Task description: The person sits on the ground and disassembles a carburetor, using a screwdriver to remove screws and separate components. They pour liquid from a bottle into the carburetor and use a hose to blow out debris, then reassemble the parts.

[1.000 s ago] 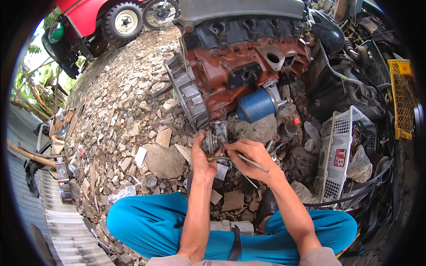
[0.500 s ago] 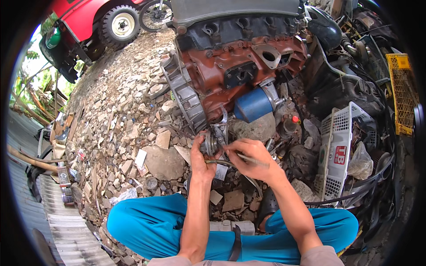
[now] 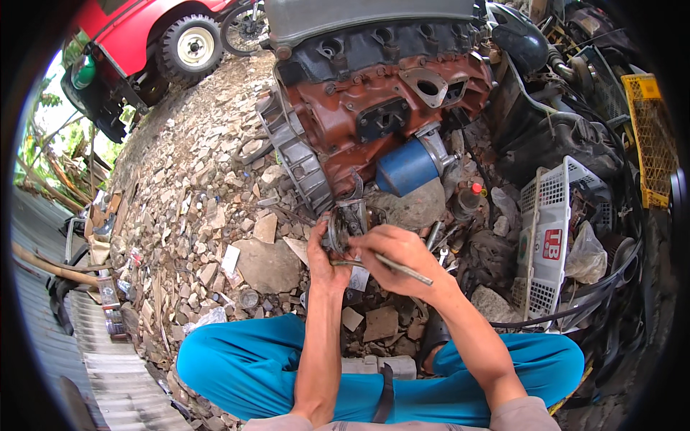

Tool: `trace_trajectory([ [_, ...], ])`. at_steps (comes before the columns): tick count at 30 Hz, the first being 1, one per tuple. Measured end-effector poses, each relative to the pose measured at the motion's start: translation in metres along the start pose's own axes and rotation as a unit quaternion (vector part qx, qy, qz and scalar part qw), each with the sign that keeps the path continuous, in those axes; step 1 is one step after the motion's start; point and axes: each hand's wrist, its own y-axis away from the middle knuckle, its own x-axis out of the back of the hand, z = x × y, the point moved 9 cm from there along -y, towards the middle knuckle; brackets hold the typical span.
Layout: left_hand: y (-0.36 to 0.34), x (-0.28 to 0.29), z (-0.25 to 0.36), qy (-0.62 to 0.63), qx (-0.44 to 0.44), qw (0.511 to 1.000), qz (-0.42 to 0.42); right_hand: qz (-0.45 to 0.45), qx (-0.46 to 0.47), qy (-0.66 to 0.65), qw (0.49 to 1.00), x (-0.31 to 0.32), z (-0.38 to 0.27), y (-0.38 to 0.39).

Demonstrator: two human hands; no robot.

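My left hand (image 3: pixel 327 264) is closed around a small metal engine part (image 3: pixel 352 217), with a round ribbed body and a bracket-like top. In my right hand (image 3: pixel 397 251) is a thin, pale stick-like tool (image 3: pixel 407 271), its tail pointing down and right. My fingers hide the tool's working end, which lies against or close to the metal part. Just beyond both hands stands a large red-brown and black engine block (image 3: pixel 338 111), with a blue oil filter (image 3: pixel 408 171) on its near side.
Stones and broken tiles (image 3: pixel 208 215) cover the ground. On the right stand a white plastic crate (image 3: pixel 535 244) and a yellow crate (image 3: pixel 650 144). A red-capped bottle (image 3: pixel 468 201) and a wrench (image 3: pixel 443 255) lie near my right hand. A flat stone (image 3: pixel 267 266) is left of my hands.
My right hand has moved slightly left over the metal part, and the tool's tail has swung a little lower. My left hand keeps its hold. The whole view has shifted slightly.
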Motion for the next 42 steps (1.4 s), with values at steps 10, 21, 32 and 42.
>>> trace_trajectory([
  [10,0.000,0.010,0.001,-0.012,-0.003,0.999,0.030,0.016,-0.003,-0.037,0.999,0.005,0.002,-0.003],
  [21,-0.003,0.032,-0.012,-0.033,0.000,0.992,0.119,0.084,-0.212,-0.232,0.946,0.044,0.089,0.023],
  [32,-0.003,0.067,-0.082,-0.036,0.122,0.976,0.175,0.044,-0.742,-0.224,0.631,-0.014,0.297,0.307],
  [42,-0.006,0.082,-0.102,-0.058,0.164,0.965,0.194,0.218,-0.495,0.442,0.716,0.125,0.267,0.280],
])
